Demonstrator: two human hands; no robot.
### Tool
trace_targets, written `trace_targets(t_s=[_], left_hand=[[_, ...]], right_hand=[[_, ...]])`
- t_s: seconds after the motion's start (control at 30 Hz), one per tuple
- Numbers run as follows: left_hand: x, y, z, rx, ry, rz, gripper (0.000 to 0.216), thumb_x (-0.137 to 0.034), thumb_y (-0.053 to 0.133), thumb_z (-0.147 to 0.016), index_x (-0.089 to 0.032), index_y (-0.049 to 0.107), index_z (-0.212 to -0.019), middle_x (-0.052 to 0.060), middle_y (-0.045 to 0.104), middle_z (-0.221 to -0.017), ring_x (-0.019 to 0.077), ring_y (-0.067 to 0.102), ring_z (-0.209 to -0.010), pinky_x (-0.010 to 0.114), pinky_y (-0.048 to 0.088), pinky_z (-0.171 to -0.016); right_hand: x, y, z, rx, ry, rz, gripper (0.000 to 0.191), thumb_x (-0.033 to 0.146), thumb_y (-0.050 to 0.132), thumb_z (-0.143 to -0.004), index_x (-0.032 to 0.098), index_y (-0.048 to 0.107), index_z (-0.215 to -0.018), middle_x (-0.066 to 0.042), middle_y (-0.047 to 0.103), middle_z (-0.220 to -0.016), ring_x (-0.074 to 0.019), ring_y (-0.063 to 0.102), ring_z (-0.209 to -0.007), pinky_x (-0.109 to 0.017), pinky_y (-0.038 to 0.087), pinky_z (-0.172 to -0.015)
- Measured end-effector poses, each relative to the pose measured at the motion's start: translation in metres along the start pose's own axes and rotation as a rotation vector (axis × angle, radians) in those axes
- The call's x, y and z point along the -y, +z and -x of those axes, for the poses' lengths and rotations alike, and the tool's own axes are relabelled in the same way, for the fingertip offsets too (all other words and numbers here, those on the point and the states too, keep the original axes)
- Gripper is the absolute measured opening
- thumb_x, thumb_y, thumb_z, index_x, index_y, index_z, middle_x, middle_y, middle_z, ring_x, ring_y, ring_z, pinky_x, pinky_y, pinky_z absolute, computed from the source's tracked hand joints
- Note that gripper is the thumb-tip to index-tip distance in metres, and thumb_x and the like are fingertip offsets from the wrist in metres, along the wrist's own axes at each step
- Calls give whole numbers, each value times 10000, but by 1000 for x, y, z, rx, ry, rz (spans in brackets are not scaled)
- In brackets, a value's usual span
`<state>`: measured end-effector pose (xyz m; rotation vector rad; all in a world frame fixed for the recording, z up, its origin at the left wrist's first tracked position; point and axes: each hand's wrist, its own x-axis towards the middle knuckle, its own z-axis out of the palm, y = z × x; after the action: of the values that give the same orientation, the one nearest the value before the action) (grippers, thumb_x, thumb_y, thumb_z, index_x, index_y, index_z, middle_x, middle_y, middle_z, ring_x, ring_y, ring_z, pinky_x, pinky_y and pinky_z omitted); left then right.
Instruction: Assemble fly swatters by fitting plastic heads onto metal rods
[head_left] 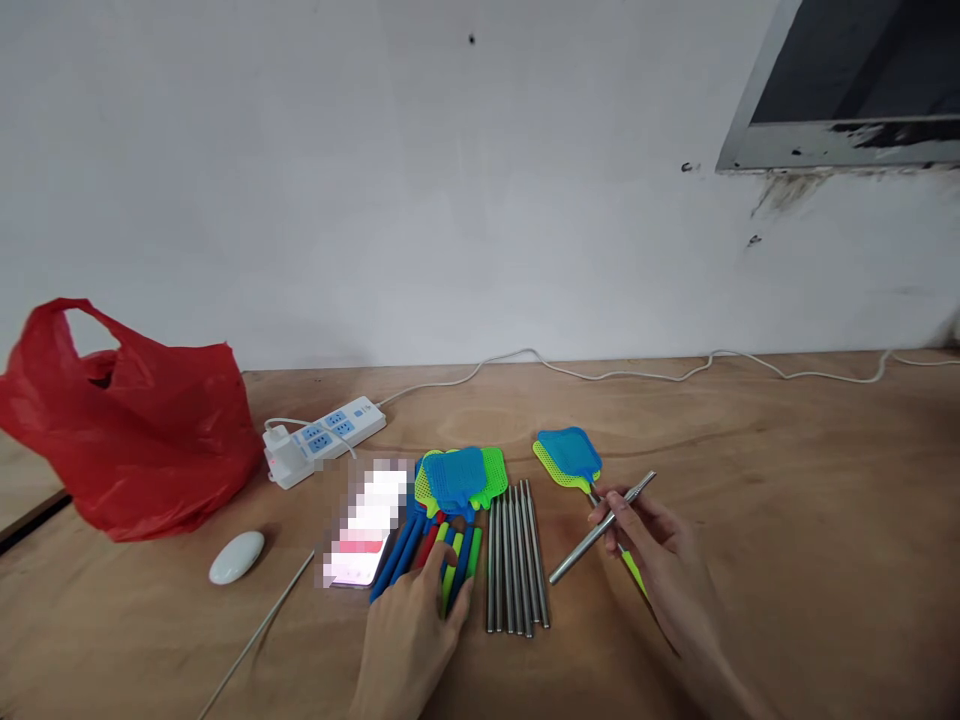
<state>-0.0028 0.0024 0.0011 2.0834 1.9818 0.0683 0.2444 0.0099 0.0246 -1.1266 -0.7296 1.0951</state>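
The left hand (409,635) has its fingers on a bunch of coloured handles (457,565), blue, red, yellow and green. I cannot tell if it grips one, because the hand hides some of them. The right hand (656,555) pinches a shiny metal tube (589,543) between its thumb and fingers, and the tube is tilted. A yellow handle (634,572) shows under this hand, partly hidden. Between the hands, more metal tubes (517,570) lie side by side on the wooden table (787,520).

A thin pale stick or cord (259,632) is cut off at the bottom. A white, egg-shaped thing (237,557) sits near a phone (375,520) with a blurry screen.

Just past the handles are blue and green swatter heads (455,478), with two more heads (570,455) near the right hand.

The red bag (161,440) stands on the left; its insides are hidden. Beside it is a white power strip (330,440). A dark panel (862,65) on the wall (375,180) is cut off.
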Motion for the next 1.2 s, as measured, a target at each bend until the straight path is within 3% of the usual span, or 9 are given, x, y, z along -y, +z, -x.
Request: trace_targets(t_s=[0.1, 0.23, 0.37, 0.53, 0.67, 0.83, 0.9, 1.03, 1.2], left_hand=[[1, 2, 0, -13, 23, 3, 196, -355, 493, -954, -231, 595, -1065, 16, 655, -685, 252, 687, -708, 251, 319, -554], [6, 2, 0, 4, 67, 79, 164, -334, 480, -953, -231, 594, -1011, -8, 607, -646, 219, 639, -616, 248, 305, -541], [14, 2, -2, -54, 188, 201, 183, -343, 447, -962, -229, 590, -949, -36, 533, -598, 200, 584, -552, 247, 307, -535], [13, 1, -1, -147, 277, 385, 283, -418, 411, -1000, -229, 582, -878, -47, 497, -574, 179, 547, -518, 245, 322, -516], [2, -3, 6, -203, 348, 506, 278, -408, 425, -1020, -231, 596, -891, 8, 631, -787, 187, 620, -693, 253, 440, -628], [-7, -7, 17, -220, 451, 615, 193, -356, 480, -1010, -251, 592, -1127, 57, 657, -1124, 222, 623, -1063, 302, 475, -924], [-9, -7, 20, -159, 439, 646, 220, -362, 486, -1010, -255, 582, -1176, 48, 669, -1118, 208, 641, -1022, 276, 493, -885], [-13, -5, 22, -53, 423, 658, 233, -394, 455, -1020, -244, 631, -1052, 2, 693, -856, 171, 643, -722, 217, 476, -626], [-6, -10, 23, -116, 346, 617, 293, -433, 427, -1025, -237, 625, -934, -2, 687, -813, 186, 642, -751, 234, 463, -681]], right_hand=[[2, 2, 0, -9, -3, 48, 478, 522, 859, -640, 188, 685, -933, -24, 721, -656, -128, 530, -479, -255, 437, -458], [-2, 3, -3, -56, -30, 150, 521, 550, 864, -603, 205, 613, -902, -21, 714, -601, -144, 533, -459, -248, 407, -432], [-16, -1, -7, -42, -79, 282, 470, 562, 810, -685, 215, 594, -918, -16, 698, -578, -171, 582, -535, -232, 388, -451], [-19, -1, -6, 32, -46, 235, 419, 597, 725, -771, 204, 607, -858, -29, 698, -592, -119, 495, -430, -220, 374, -399], [-8, 4, -3, 73, 14, 33, 437, 590, 797, -690, 175, 676, -755, -78, 735, -731, -129, 563, -486, -239, 455, -420], [-3, 12, 7, 135, 79, -144, 349, 484, 853, -682, 167, 757, -796, -74, 742, -786, -134, 629, -602, -229, 522, -530], [-4, 16, 13, 163, 87, -172, 317, 447, 852, -706, 187, 749, -855, -65, 751, -803, -135, 645, -636, -223, 530, -562], [-9, 22, 20, 236, 87, -158, 265, 426, 812, -771, 222, 687, -884, -50, 759, -825, -134, 652, -652, -219, 522, -569], [-18, 11, 15, 249, -17, 100, 288, 482, 753, -809, 205, 676, -816, -26, 692, -723, -145, 616, -611, -233, 499, -527]])
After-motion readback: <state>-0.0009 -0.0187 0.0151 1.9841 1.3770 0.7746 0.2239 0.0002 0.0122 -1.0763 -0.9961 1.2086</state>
